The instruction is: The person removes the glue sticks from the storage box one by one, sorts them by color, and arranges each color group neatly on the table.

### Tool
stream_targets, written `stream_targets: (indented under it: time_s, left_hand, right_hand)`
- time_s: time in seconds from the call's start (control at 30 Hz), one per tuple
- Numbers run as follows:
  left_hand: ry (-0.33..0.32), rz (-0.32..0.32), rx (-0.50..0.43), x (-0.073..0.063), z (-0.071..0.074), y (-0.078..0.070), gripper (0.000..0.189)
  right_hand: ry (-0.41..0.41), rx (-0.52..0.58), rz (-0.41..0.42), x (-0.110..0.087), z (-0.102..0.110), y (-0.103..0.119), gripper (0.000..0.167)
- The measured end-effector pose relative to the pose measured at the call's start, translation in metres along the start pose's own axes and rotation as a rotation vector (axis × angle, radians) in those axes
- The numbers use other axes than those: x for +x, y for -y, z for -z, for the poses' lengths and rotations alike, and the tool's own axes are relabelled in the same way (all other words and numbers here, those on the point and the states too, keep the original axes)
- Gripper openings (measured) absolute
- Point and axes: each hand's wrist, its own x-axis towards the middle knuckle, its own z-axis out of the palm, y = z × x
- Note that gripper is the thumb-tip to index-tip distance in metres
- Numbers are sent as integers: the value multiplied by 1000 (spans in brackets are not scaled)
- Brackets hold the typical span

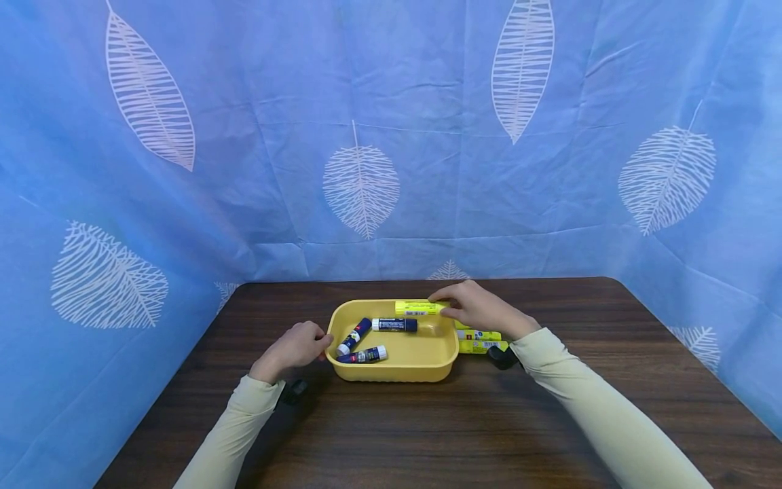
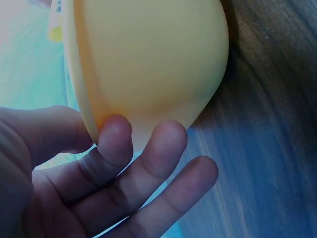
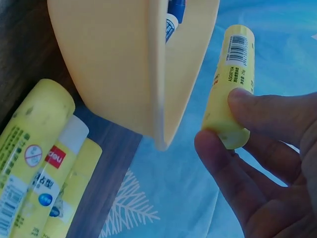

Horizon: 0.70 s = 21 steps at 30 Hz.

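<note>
The right hand point(image 1: 479, 307) pinches a yellow glue stick point(image 3: 226, 99); the left hand point(image 1: 296, 346) pinches the tray point(image 1: 394, 373) rim.

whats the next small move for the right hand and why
Probably lower the yellow glue stick into the tray: the right hand pinches it clear of the tray, there is bare space inside, and the left hand grips the tray's edge, which should steady it.
</note>
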Motion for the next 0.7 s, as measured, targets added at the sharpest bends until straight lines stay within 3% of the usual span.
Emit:
stream_targets:
  time_s: [0.7]
  left_hand:
    - [-2,-2,-3,-1,0,-1,35]
  right_hand:
    - [-69,33,-63,-38,8,-11,33]
